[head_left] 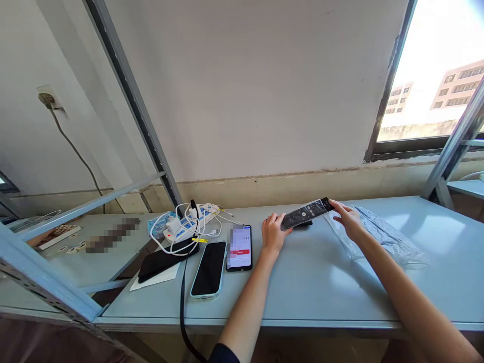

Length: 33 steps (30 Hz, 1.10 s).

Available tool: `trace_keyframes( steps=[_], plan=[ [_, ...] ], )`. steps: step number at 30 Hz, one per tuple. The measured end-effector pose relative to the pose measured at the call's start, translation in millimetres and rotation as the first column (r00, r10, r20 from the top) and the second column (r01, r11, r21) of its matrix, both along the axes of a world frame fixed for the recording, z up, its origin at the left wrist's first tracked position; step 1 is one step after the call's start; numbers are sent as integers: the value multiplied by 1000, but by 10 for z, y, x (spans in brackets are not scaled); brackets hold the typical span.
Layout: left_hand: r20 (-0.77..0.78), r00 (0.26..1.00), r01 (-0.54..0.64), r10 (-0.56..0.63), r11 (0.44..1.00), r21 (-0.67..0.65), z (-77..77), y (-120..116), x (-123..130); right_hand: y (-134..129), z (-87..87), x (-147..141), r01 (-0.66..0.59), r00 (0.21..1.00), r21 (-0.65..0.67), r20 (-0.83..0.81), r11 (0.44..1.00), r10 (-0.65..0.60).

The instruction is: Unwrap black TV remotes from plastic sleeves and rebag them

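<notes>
Right of centre: pinching one long, dark strip in closed left grip and closed right grip, near crinkled plastic.

Landmark: lit phone. Left strip of its screen pixelated; small text unreadable. Right of it, remote control: markings too small to read, near end partly behind left hand, far tip partly under right hand. Dark object beneath, mostly hidden. Left of phone, power strip half buried in white cables; farther left, pixelated patch, contents unknown. Far right, window cropped.
</notes>
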<state>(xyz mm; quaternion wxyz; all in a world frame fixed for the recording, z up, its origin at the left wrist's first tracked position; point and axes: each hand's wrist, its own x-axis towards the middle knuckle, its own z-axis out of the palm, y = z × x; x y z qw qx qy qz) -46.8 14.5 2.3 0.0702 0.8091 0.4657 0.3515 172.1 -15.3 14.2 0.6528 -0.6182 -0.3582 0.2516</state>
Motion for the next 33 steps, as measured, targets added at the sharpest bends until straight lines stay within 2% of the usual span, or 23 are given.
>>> trace_keyframes(
  steps=[4,7,10,12,17,20,24,28,33],
  plan=[
    [55,998,-26,27,999,-29,-36,14,8,109,-136,106,50,998,61,-41,997,-48],
    [106,990,-86,92,994,-62,-52,42,-8,154,-200,245,90,995,84,-60,992,-86],
    [232,952,-165,198,974,-155,-42,64,-19,163,-214,385,176,979,57,-112,983,-169],
    [320,914,-182,249,957,-225,-32,70,-17,158,-210,426,179,976,26,-131,984,-174],
    [389,877,-179,283,942,-283,-16,57,-1,133,-204,251,59,992,-3,-114,998,-59],
    [361,884,-201,297,938,-282,-6,47,-3,108,-189,50,-103,988,-10,-114,995,102],
    [321,894,-235,313,937,-260,-3,52,-13,67,-149,-134,-300,946,-50,-147,952,290],
    [293,894,-262,338,927,-270,-22,77,-8,22,-104,-196,-381,920,-106,-146,919,365],
    [266,879,-312,395,899,-306,-25,99,-7,-46,-30,-209,-406,912,-207,-158,890,379]
  ],
)
